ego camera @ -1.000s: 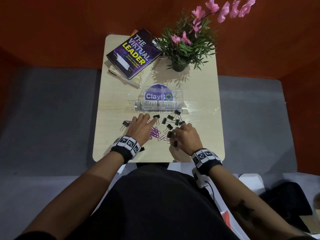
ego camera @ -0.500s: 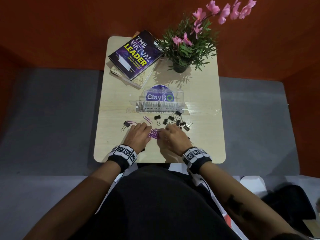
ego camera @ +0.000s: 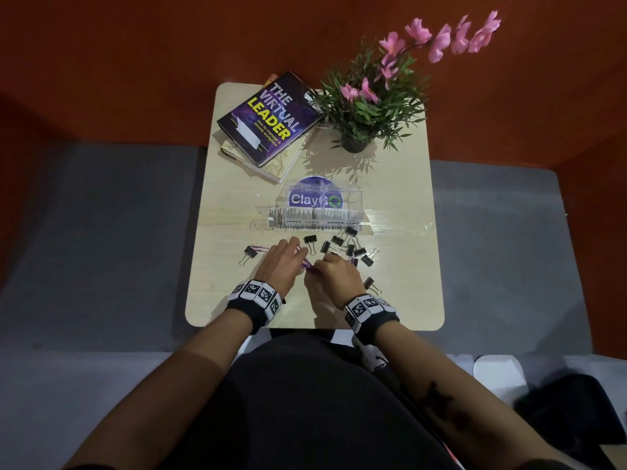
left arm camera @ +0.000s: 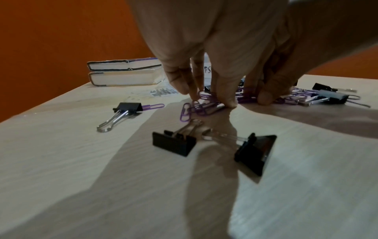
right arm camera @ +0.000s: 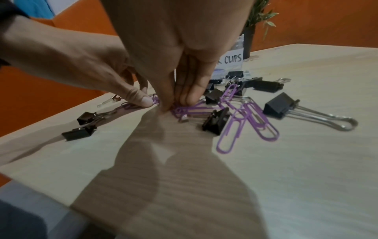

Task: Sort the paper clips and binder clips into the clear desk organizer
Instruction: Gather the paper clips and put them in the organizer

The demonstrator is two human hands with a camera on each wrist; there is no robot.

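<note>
Purple paper clips (ego camera: 308, 266) lie bunched between my two hands at the table's near middle. My left hand (left arm camera: 208, 98) has its fingertips and thumb bent down onto the bunch (left arm camera: 204, 105), pinching it. My right hand (right arm camera: 175, 105) pinches the same bunch (right arm camera: 190, 108) from the other side, fingers and thumb together. Two more paper clips (right arm camera: 241, 127) lie loose to the right. Black binder clips (ego camera: 349, 245) are scattered in front of the clear desk organizer (ego camera: 319, 208), which carries hand-written labels. Other binder clips (left arm camera: 174, 143) lie near my left wrist.
Stacked books (ego camera: 268, 120) sit at the far left of the small wooden table (ego camera: 400, 300), and a potted plant with pink flowers (ego camera: 366, 106) at the far right. One binder clip (ego camera: 247, 256) lies apart at the left, another (ego camera: 371, 284) beside my right wrist.
My right hand moved left from the binder clips to the paper clip bunch. My left hand drew in, and both hands now meet on the purple clips.
</note>
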